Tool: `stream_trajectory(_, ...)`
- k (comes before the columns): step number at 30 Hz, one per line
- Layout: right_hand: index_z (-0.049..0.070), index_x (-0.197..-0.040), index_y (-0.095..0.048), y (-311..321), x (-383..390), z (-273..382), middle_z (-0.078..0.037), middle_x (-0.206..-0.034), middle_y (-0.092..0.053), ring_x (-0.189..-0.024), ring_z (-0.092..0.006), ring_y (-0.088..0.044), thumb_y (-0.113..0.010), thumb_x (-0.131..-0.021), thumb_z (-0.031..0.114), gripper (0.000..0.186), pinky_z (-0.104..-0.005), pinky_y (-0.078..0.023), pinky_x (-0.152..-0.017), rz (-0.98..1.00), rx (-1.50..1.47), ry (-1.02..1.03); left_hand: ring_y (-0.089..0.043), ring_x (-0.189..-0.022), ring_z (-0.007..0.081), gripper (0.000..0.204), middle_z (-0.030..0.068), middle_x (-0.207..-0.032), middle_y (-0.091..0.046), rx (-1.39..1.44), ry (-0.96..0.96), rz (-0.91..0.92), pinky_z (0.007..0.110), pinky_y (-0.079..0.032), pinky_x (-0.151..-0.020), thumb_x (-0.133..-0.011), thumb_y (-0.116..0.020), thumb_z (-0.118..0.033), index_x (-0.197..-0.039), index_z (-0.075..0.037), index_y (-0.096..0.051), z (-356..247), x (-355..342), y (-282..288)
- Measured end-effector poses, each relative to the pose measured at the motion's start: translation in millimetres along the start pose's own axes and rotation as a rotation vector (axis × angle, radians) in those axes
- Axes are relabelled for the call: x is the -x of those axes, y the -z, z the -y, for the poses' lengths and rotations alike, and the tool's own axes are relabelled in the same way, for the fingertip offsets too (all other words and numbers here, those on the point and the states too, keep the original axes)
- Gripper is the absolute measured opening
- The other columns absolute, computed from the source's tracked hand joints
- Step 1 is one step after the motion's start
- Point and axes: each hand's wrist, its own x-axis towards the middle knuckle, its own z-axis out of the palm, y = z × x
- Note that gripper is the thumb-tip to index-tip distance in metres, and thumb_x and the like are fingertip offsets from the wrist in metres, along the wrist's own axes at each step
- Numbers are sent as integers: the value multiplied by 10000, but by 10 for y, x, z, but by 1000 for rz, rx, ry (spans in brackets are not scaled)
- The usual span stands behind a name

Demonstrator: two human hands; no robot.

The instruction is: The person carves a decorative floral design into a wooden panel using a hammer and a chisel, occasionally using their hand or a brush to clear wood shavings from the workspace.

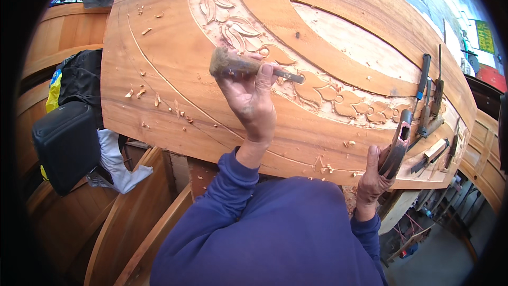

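Note:
My left hand (251, 98) grips a carving chisel (236, 63) with a worn, grayish-brown handle, its dark shaft pointing right over the carved band of flowers and leaves (233, 32) on a large wooden panel (159, 74). My right hand (374, 182) holds a dark wooden tool (392, 156), rounded at the bottom with a pinkish hollow, at the panel's near edge on the right; its exact kind is unclear. Several other chisels and tools (423, 79) lie to the right of the carving, beside a small pale wooden block (435, 150). Wood shavings (141, 93) are scattered on the panel.
At left, a black case (63, 140), dark cloth (79, 87) and white cloth (114, 164) rest among stacked wooden boards (121, 217). Below the panel at right are pale timber (394, 212) and assorted clutter over a gray floor (444, 254). More carved panels (481, 159) stand at far right.

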Motion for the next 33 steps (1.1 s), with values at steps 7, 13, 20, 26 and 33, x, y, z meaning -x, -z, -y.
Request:
stream_trajectory(7, 20, -1524, -475, -94, -73, 147, -21, -1306, -598, -1072, -63, -552, -687, -962, -65, 607, -236, -437, -969, 12, -26, -6, -691, -872, 172, 441, 76, -1130, -600, 98, 165, -62, 310, -627, -756, -1002, -631, 16, -1355, -104, -396, 61, -125, 67)
stream_trajectory(13, 30, -1616, -310, -224, -161, 248, 42, -932, -516, -841, -52, -474, -691, -948, -86, 778, -186, -418, -772, 47, -8, 4, -688, -904, 163, 467, 71, -1106, -607, 94, 190, -80, 302, -634, -763, -997, -642, 4, -1378, -106, -395, 11, -142, 25)
stream_trajectory(20, 1, -1333, -547, -489, -515, 549, 31, -870, -549, -772, -58, -499, -699, -955, -54, 411, -202, -432, -710, 172, -126, 66, -684, -905, 156, 489, 75, -1115, -606, 82, 169, -76, 267, -594, -716, -1000, -639, 4, -1397, -102, -372, 39, -106, 14)
stream_trajectory(26, 29, -1458, -523, -1169, -1226, 1033, -22, -899, -635, -699, -76, -544, -707, -973, 41, 519, -238, -427, -580, 418, -227, 397, -680, -875, 160, 493, 82, -1129, -600, 131, 147, -131, 277, -587, -707, -998, -648, -6, -1399, -95, -377, 43, -59, -41)
stream_trajectory(33, 45, -1536, -450, -2226, -1785, 1846, -167, -1317, -660, -1082, -233, -679, -652, -986, 29, 585, -344, -582, -886, 807, -441, 850, -672, -876, 149, 478, 98, -1145, -613, 124, 112, -119, 275, -566, -730, -998, -638, 12, -1382, -65, -363, 31, -13, -113)
